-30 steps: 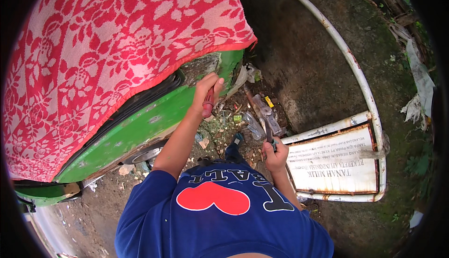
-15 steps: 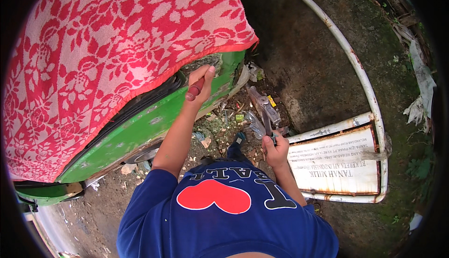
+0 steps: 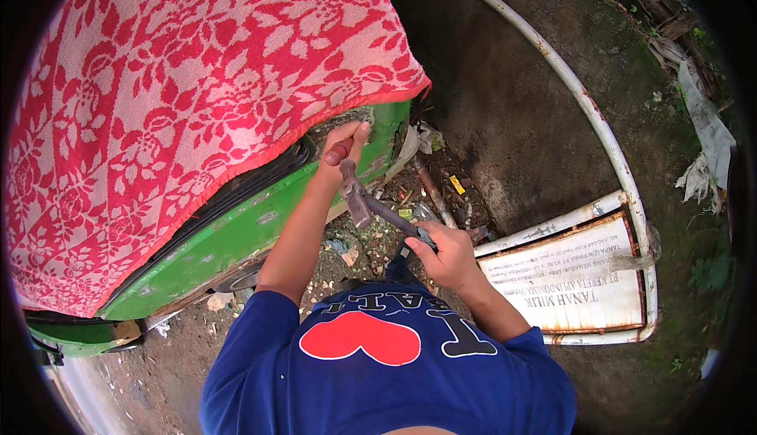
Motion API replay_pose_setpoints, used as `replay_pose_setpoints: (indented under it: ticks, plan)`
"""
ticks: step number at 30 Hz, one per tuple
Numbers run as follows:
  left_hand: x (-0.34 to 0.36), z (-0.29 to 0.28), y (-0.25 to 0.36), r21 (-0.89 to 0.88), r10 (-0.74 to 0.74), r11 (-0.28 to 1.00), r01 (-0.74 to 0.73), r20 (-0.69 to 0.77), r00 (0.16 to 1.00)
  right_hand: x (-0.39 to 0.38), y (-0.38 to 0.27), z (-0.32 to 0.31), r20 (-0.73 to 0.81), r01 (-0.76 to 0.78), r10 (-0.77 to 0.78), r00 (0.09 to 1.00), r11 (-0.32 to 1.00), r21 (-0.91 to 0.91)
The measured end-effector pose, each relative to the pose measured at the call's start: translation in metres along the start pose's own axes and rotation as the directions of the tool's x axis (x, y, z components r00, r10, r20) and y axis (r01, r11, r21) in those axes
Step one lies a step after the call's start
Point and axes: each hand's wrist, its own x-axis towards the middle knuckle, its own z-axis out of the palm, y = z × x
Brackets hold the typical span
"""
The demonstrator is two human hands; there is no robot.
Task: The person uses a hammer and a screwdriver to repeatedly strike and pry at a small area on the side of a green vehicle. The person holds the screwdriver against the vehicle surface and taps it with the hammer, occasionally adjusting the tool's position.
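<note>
My left hand (image 3: 344,140) is wrapped round a tool with a rounded, reddish-brown handle (image 3: 339,151); its working end is hidden behind the fingers. That hand is against a scraped grey patch on a green vehicle body panel (image 3: 260,213). In my right hand (image 3: 446,255) is a hammer (image 3: 358,203), gripped low on its dark handle. The hammer's metal head is just below the butt of the reddish-brown handle; I cannot tell whether they touch.
A red and pink floral towel (image 3: 213,80) drapes over the vehicle. At right stands a rusty white metal frame (image 3: 587,104) with a white sign panel (image 3: 560,277). A metal rod (image 3: 432,191) and a small yellow packet (image 3: 457,184) lie among debris and plastic scraps on the ground.
My right hand has swung the hammer up and left, its head now close to the reddish-brown handle. The left hand is tilted slightly and still grips its tool.
</note>
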Motion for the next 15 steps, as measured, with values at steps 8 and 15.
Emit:
replay_pose_setpoints:
  ticks: [8,15]
  plan:
    - [-0.016,-0.002,-0.004,-0.013,0.102,0.995,-0.102,-0.005,0.995,-0.014,0.007,0.010,-0.082,0.100,-0.089,0.993,0.985,0.138]
    - [-0.013,-0.002,-0.017,-0.018,0.019,1.000,-0.018,0.011,1.000,-0.018,0.014,0.014,-0.091,-0.031,0.053,0.994,0.973,0.230]
